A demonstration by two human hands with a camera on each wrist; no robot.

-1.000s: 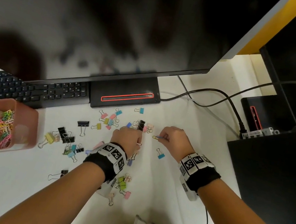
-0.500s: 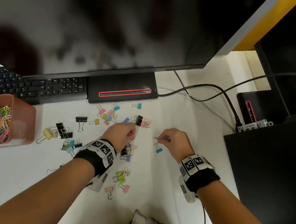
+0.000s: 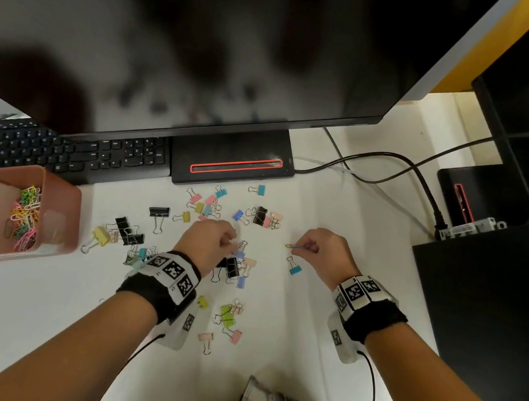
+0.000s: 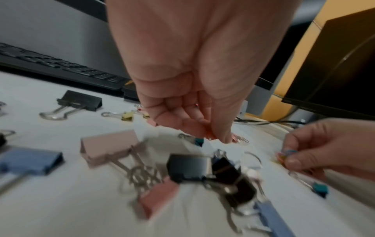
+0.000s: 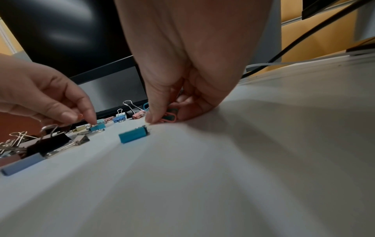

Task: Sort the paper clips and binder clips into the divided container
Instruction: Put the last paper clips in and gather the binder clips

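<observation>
My left hand point(image 3: 231, 242) hovers over a heap of binder clips point(image 3: 235, 266) in the middle of the white desk. Thumb and fingers pinch a small orange paper clip point(image 4: 211, 136). My right hand point(image 3: 310, 248) is low on the desk to the right and pinches a few coloured paper clips point(image 3: 295, 247), pink and teal in the right wrist view point(image 5: 169, 117). A teal binder clip point(image 3: 294, 269) lies just in front of it. The pink divided container point(image 3: 60, 199) stands at the far left, with several paper clips point(image 3: 24, 218) in one compartment.
More binder clips lie scattered: a far cluster point(image 3: 210, 207), black ones point(image 3: 128, 230) to the left, green and pink ones point(image 3: 227, 319) near me. A keyboard point(image 3: 56, 150), a monitor base point(image 3: 231, 160) and cables point(image 3: 400, 163) line the back. A black box point(image 3: 499, 307) bounds the right.
My left hand has drawn back slightly from the far cluster to above the middle heap. My right hand has stayed almost in place, still pinching its paper clips.
</observation>
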